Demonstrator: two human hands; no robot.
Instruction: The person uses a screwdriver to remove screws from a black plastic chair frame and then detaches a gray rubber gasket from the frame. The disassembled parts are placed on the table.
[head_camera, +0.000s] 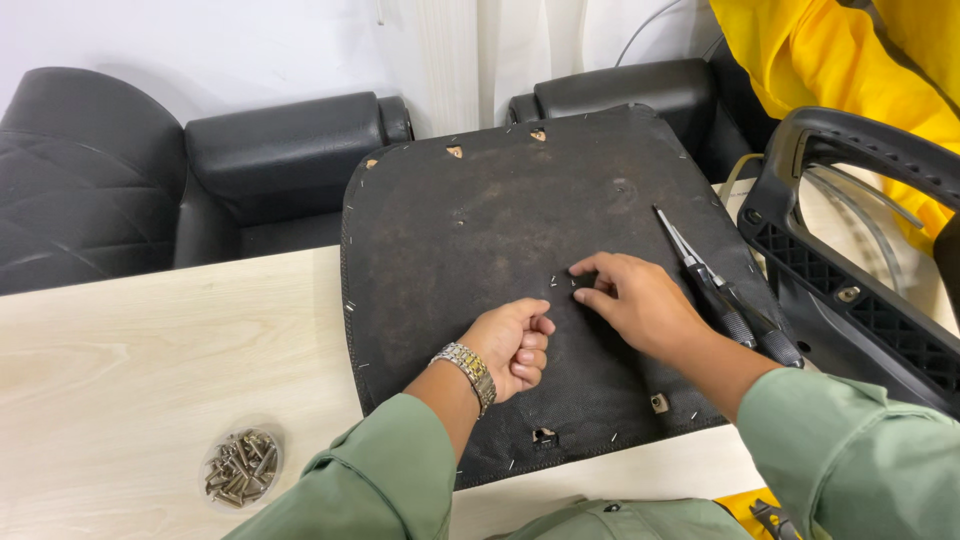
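On the pale wooden table, a dark fabric-covered seat panel lies flat, staples along its edge. Its near edge hangs slightly over the table's front. The left hand rests on it, curled into a loose fist; the right hand pinches the fabric with its fingertips. Long-nosed pliers lie just right. Loose screws sit far left.

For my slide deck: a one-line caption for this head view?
Both hands, left hand and right hand, work on a black seat panel beside pliers.
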